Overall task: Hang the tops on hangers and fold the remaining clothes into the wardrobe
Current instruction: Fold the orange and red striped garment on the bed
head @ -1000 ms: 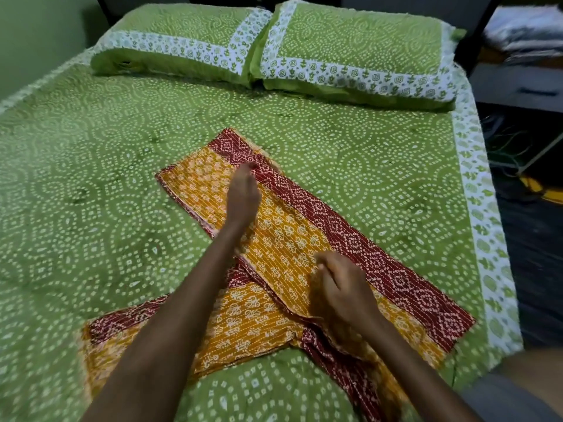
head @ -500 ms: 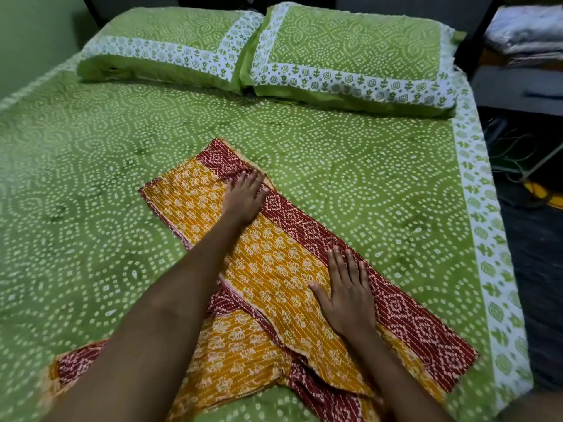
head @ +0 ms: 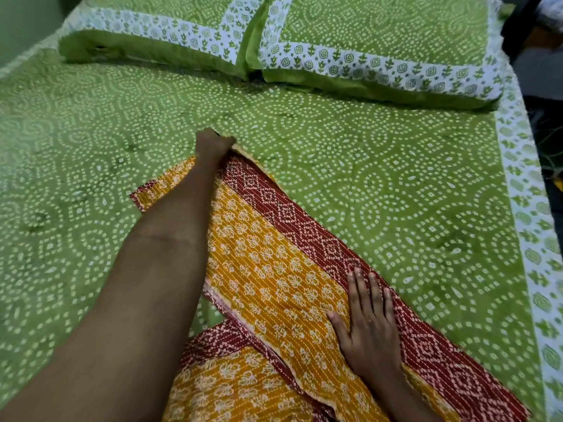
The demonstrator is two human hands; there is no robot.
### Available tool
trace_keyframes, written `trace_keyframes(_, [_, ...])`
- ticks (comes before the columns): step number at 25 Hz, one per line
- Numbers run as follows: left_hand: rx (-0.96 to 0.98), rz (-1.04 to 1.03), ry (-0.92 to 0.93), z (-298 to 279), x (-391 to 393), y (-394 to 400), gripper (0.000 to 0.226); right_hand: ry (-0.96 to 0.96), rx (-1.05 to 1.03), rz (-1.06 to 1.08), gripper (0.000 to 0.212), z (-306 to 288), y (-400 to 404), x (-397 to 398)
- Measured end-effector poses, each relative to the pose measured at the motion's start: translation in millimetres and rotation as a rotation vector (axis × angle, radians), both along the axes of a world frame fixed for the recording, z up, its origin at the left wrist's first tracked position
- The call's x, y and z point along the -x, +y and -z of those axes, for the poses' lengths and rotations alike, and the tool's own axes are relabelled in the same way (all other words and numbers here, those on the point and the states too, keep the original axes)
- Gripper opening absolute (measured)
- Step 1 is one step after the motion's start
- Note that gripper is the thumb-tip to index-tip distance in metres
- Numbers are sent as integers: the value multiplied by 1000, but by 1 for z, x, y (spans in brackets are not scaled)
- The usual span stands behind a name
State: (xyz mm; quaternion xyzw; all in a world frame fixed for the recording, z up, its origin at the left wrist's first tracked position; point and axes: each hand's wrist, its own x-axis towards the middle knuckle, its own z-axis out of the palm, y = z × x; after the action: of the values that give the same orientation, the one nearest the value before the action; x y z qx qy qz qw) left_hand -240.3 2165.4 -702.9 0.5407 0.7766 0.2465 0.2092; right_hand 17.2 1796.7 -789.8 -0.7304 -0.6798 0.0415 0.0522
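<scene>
On the bedspread (head: 396, 166), the garment (head: 274, 269) runs diagonally; left hand (head: 213, 144) grips its far end, right hand (head: 368, 324) presses flat.

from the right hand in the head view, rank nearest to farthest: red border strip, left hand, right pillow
1. red border strip: under the right hand's fingertips.
2. left hand: up-left, at the garment's far end.
3. right pillow: at the bed's head.

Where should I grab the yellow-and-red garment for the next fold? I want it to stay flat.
Probably the far corner of the garment, where the left hand already grips it. Come from the pillow side and draw it toward you; the right hand lies flat on the near part, pinning it.
</scene>
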Motion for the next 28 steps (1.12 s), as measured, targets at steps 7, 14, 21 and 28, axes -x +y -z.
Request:
trace_keyframes(7, [-98, -107, 86, 3, 8, 22, 31, -4, -12, 7, 74, 1, 2, 0])
trace_keyframes(14, [-417, 144, -190, -19, -75, -85, 58, 12, -20, 19, 74, -1, 3, 1])
trace_keyframes(21, [-16, 724, 481, 62, -153, -337, 62, -36, 24, 6, 68, -5, 0, 1])
trace_keyframes(28, [163, 792, 566, 56, -161, -414, 79, -5, 106, 11, 63, -22, -55, -42])
